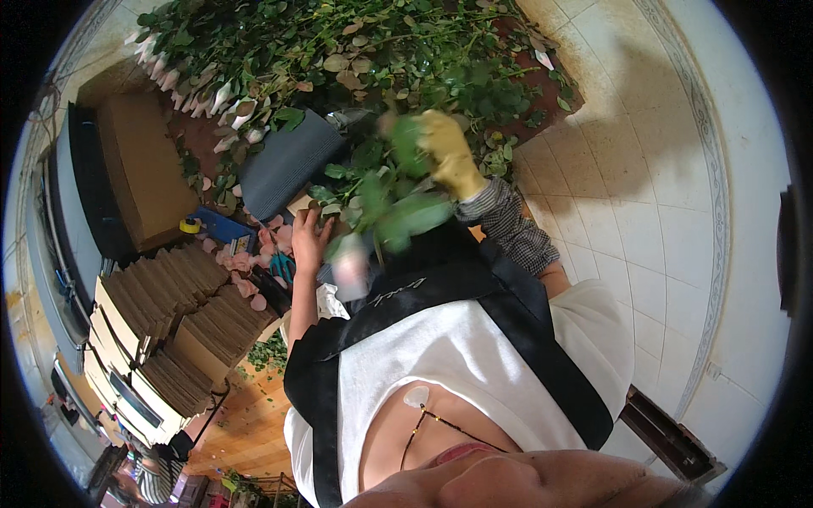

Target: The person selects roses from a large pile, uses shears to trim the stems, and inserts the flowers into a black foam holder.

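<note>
My right hand [450, 152], in a yellow glove, is closed around a leafy rose stem [406, 222], and motion blurs both. A pale pink rosebud [350, 270], also blurred and wrapped in what looks like a whitish sleeve, hangs at the near end of these leaves, before my black apron [432, 267]. My bare left hand [309, 240] is beside the leaves, at the near edge of a dark grey ribbed sheet [292, 165]. Its thumb stands apart from the fingers; whether it grips anything cannot be told. Beyond lies a heap of leafy rose stems [356, 57].
More sleeved pink rosebuds [190, 95] line the heap's left side. Left of me are stacked cardboard pieces [171, 298], a cardboard box [143, 165], a blue tray [222, 225], teal-handled scissors [282, 267] and loose pink petals [244, 260]. A tiled wall [622, 190] rises at right. Another person [155, 479] is at lower left.
</note>
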